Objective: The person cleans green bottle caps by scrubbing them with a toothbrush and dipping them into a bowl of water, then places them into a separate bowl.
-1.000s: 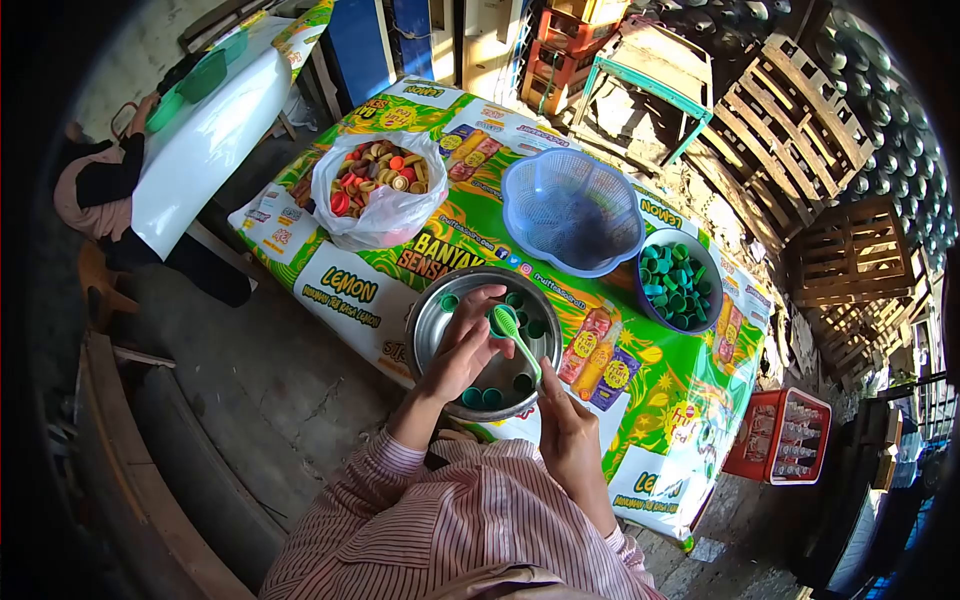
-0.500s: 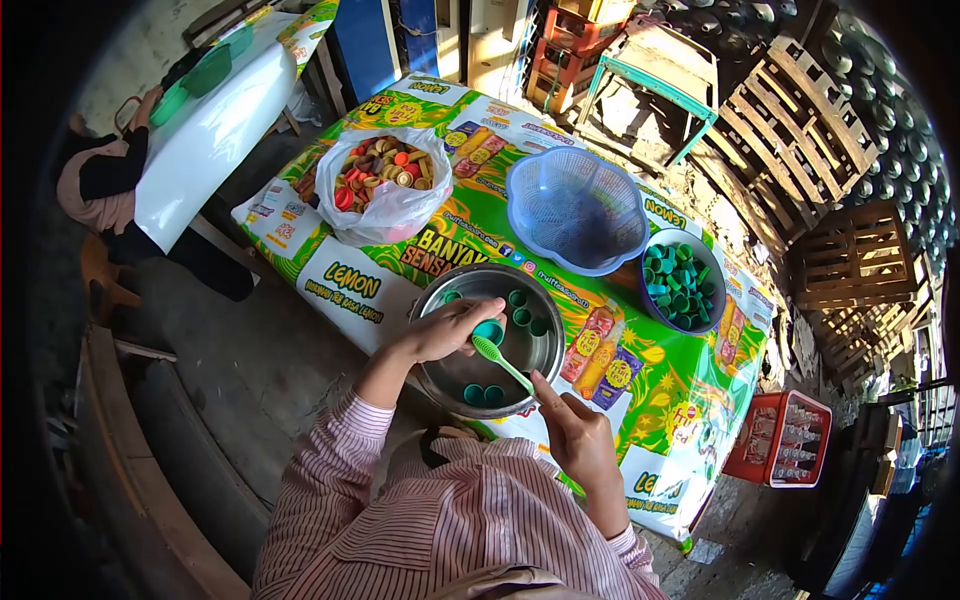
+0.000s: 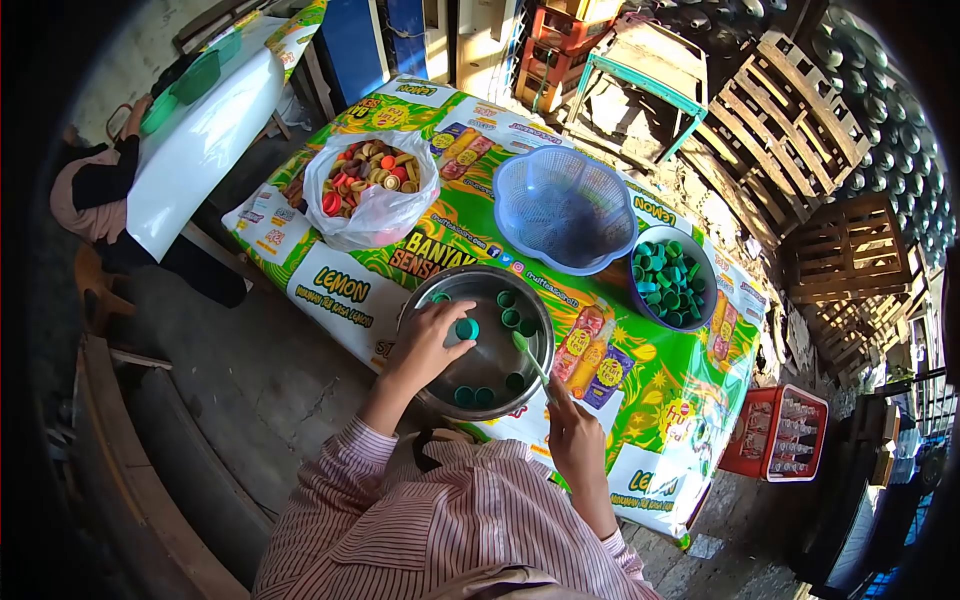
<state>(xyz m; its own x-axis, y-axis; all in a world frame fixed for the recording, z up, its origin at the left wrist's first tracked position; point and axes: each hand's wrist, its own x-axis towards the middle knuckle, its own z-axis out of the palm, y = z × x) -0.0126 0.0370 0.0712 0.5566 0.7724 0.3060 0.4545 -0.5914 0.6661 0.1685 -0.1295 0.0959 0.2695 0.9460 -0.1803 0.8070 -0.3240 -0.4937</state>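
On the bench (image 3: 650, 400), at its near edge, sits the metal bowl (image 3: 470, 275). Over it the left hand (image 3: 425, 345) pinches a green cap (image 3: 466, 328) in its fingers. The right hand (image 3: 572, 432) grips a toothbrush (image 3: 530, 360), its long axis slanting up and left, head just right of the cap.

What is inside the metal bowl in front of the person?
Loose green caps lie in the metal bowl. The left hand, holding one cap, covers part of the bottom there.

head-worn view, steeply downward, close above table (image 3: 440, 235)
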